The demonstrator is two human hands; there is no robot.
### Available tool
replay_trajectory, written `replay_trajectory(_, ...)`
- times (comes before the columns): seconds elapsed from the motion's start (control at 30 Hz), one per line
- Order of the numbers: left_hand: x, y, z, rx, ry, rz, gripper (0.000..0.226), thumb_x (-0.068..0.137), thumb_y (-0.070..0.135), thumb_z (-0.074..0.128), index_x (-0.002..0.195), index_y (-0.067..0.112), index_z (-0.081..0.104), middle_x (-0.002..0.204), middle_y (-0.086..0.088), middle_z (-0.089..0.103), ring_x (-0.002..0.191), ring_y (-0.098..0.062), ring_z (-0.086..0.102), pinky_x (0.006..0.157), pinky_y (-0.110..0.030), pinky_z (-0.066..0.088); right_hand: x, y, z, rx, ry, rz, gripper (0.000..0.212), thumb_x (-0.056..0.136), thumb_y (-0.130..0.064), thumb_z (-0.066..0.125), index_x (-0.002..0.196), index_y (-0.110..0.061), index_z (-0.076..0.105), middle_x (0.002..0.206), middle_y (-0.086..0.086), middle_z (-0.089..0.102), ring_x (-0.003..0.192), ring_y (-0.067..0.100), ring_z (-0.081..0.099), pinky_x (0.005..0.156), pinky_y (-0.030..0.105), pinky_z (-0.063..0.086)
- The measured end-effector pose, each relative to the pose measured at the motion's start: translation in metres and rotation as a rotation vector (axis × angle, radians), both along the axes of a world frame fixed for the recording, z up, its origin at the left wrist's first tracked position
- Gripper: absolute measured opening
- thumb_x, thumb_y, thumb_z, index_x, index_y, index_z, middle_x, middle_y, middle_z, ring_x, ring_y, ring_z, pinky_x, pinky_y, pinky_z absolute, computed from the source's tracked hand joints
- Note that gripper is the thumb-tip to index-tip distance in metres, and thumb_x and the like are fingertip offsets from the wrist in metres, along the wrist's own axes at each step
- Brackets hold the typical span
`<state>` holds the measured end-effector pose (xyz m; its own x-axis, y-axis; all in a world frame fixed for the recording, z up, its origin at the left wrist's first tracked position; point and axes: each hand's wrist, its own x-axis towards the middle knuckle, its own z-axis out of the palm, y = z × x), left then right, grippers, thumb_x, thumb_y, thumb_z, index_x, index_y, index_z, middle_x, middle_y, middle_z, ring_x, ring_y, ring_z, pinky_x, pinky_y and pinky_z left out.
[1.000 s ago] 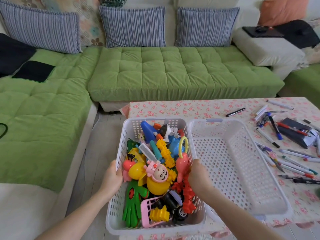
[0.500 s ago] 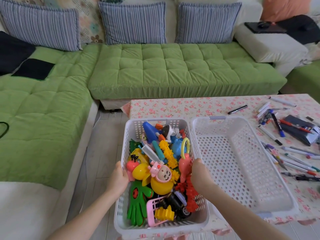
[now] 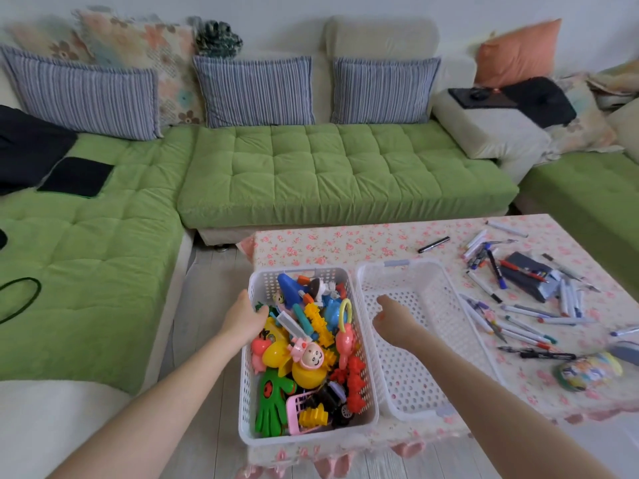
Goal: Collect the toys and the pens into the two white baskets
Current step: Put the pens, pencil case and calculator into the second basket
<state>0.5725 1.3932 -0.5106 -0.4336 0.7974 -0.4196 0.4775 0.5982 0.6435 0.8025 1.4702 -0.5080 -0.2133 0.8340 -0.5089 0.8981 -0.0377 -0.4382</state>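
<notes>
A white basket (image 3: 313, 434) packed with colourful plastic toys (image 3: 311, 354) stands on the table's left end. My left hand (image 3: 243, 319) grips its left rim, thumb inside. Beside it on the right stands a second white basket (image 3: 397, 265), which holds nothing. My right hand (image 3: 394, 321) hovers above this basket's left part, fingers relaxed and holding nothing. Several pens and markers (image 3: 518, 314) lie scattered on the flowered tablecloth right of the baskets. One black marker (image 3: 433, 244) lies apart, behind the second basket.
A dark pencil case (image 3: 529, 280) lies among the pens, and a colourful round pouch (image 3: 586, 371) sits near the table's front right. A green sofa (image 3: 328, 174) wraps round the back and left. Pale floor (image 3: 207, 305) runs between sofa and table.
My right hand has let go of the toy basket's right rim and moved right, over the second basket. My left hand has slid further up the left rim.
</notes>
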Motion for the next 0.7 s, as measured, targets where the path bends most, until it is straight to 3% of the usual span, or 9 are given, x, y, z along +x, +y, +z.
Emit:
replay_trajectory(0.07,0.009,0.001,0.040,0.035,-0.002,-0.023,0.049,0.098,0.016,0.042,0.142,0.003,0.027,0.143,-0.016,0.040,0.124,-0.029,0.047,0.092,-0.033,0.041,0.004,-0.002,0.032,0.016,-0.014,0.028,0.051,0.096,-0.007,0.034,0.145,-0.005,0.022,0.138,0.014,0.043,0.110,0.025,0.053,0.076,0.025,0.041)
replay_trajectory(0.13,0.014,0.004,0.078,0.067,-0.009,-0.056,0.048,0.098,0.014,0.039,0.143,0.003,0.026,0.150,-0.013,0.032,0.135,-0.028,0.036,0.105,-0.034,0.034,0.009,-0.003,0.068,0.040,-0.040,0.050,0.046,0.097,-0.010,0.036,0.142,-0.003,0.029,0.139,0.015,0.043,0.119,0.027,0.050,0.088,0.029,0.044)
replay_trajectory(0.2,0.012,0.008,0.105,0.056,-0.017,-0.117,0.048,0.099,0.018,0.039,0.143,0.005,0.027,0.150,-0.011,0.033,0.135,-0.026,0.037,0.109,-0.037,0.033,0.014,-0.002,0.102,0.063,-0.056,0.050,0.042,0.096,-0.011,0.039,0.137,-0.001,0.035,0.136,0.016,0.046,0.119,0.029,0.051,0.095,0.033,0.043)
replay_trajectory(0.3,0.005,0.017,0.133,0.028,-0.033,-0.189,0.054,0.096,0.027,0.042,0.144,0.007,0.027,0.150,-0.009,0.035,0.134,-0.024,0.039,0.110,-0.041,0.035,0.019,0.000,0.147,0.105,-0.062,0.037,0.043,0.095,-0.013,0.042,0.137,-0.003,0.038,0.135,0.016,0.047,0.117,0.029,0.053,0.093,0.032,0.045)
replay_trajectory(0.43,0.017,0.026,0.178,0.047,0.019,-0.255,0.060,0.096,0.031,0.043,0.146,0.005,0.022,0.151,-0.011,0.031,0.135,-0.025,0.037,0.110,-0.034,0.033,0.026,0.005,0.193,0.184,-0.045,0.037,0.043,0.094,-0.013,0.042,0.136,-0.002,0.038,0.135,0.015,0.049,0.118,0.028,0.053,0.092,0.032,0.044)
replay_trajectory(0.53,0.032,0.035,0.202,0.068,0.045,-0.274,0.064,0.096,0.033,0.041,0.148,0.005,0.017,0.152,-0.012,0.027,0.133,-0.025,0.039,0.103,-0.030,0.036,0.035,0.008,0.215,0.225,-0.021,0.010,0.043,0.094,-0.013,0.043,0.135,-0.002,0.039,0.133,0.017,0.051,0.121,0.029,0.051,0.095,0.032,0.042)
replay_trajectory(0.6,0.041,0.041,0.212,0.089,0.044,-0.284,0.064,0.096,0.033,0.041,0.148,0.005,0.015,0.148,-0.018,0.034,0.125,-0.028,0.048,0.091,-0.029,0.043,0.044,0.010,0.226,0.254,-0.017,0.001,0.043,0.094,-0.013,0.044,0.135,-0.002,0.040,0.133,0.017,0.052,0.122,0.028,0.050,0.097,0.031,0.040)
replay_trajectory(0.7,0.058,0.049,0.225,0.122,0.043,-0.287,0.063,0.097,0.032,0.040,0.148,0.006,0.014,0.141,-0.024,0.042,0.081,-0.018,0.061,0.061,-0.023,0.046,0.062,0.012,0.237,0.276,-0.017,0.005,0.042,0.094,-0.014,0.045,0.134,-0.001,0.041,0.133,0.016,0.051,0.122,0.028,0.051,0.096,0.031,0.041)
